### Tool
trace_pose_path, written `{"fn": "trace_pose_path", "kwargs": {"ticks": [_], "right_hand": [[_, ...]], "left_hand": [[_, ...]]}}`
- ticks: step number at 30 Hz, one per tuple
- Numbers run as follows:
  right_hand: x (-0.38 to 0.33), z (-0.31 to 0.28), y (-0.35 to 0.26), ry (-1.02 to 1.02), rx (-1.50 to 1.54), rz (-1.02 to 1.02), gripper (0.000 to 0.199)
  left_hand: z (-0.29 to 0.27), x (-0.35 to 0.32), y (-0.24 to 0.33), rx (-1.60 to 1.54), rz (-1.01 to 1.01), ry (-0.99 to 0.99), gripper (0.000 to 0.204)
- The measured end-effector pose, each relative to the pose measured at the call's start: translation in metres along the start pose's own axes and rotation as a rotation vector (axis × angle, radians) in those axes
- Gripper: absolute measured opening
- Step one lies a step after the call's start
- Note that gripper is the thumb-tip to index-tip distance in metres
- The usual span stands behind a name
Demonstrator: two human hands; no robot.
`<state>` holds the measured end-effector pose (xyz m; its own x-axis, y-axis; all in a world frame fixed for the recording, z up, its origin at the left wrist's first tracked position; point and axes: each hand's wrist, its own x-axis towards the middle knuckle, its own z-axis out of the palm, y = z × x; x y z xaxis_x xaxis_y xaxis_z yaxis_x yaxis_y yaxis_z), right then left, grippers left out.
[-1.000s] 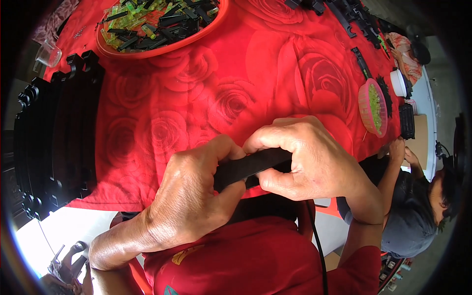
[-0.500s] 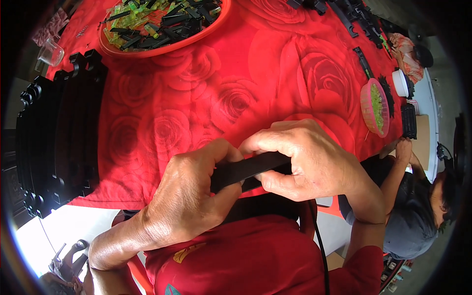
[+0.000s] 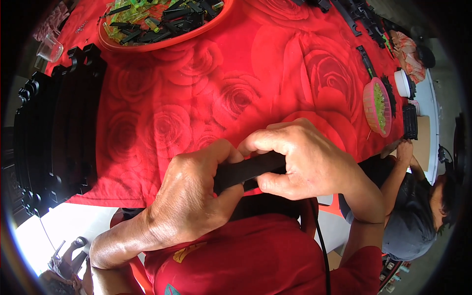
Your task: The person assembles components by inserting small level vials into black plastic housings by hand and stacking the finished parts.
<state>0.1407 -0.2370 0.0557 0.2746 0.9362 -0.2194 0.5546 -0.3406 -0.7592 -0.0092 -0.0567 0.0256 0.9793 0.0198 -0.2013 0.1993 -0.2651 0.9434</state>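
Note:
Between my two hands is a flat, black, strip-shaped part (image 3: 250, 169), held just past the table's near edge, in front of my body. My left hand (image 3: 194, 189) grips its left end, with the thumb below and the curled fingers above. Around its right end, my right hand (image 3: 307, 162) is closed, the index finger over the top and the thumb underneath. The fingers hide both ends of the part, so its exact kind does not show. A second dark edge shows beneath it near the right thumb; whether it belongs to the same part I cannot tell.
A red tub (image 3: 162, 45) of black and yellow-green plastic pieces stands at the far left. Stacked long black parts (image 3: 64, 128) line the left side. On the right are a pink basket (image 3: 368, 110) of green bits, a white bowl (image 3: 401, 83) and a co-worker (image 3: 410, 216). Red rose-patterned cloth (image 3: 236, 64) covers the table.
Both hands keep their grip on the black part. Its broad face has tilted slightly, and the right hand has shifted a little to the left. The whole view has moved slightly.

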Motion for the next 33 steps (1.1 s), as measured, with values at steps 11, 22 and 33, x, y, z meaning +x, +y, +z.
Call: {"fn": "trace_pose_path", "kwargs": {"ticks": [11, 22, 33], "right_hand": [[-0.049, -0.012, -0.001, 0.456, 0.117, -0.118, 0.024], [-0.041, 0.033, 0.002, 0.310, 0.134, 0.101, 0.020], [-0.036, 0.047, -0.002, 0.413, 0.374, 0.089, 0.018]], "left_hand": [[-0.015, -0.011, -0.009, -0.008, -0.051, 0.128, 0.024], [-0.004, -0.015, -0.015, -0.001, 0.024, 0.221, 0.016], [-0.004, -0.017, -0.010, 0.029, 0.018, 0.221, 0.017]]}}
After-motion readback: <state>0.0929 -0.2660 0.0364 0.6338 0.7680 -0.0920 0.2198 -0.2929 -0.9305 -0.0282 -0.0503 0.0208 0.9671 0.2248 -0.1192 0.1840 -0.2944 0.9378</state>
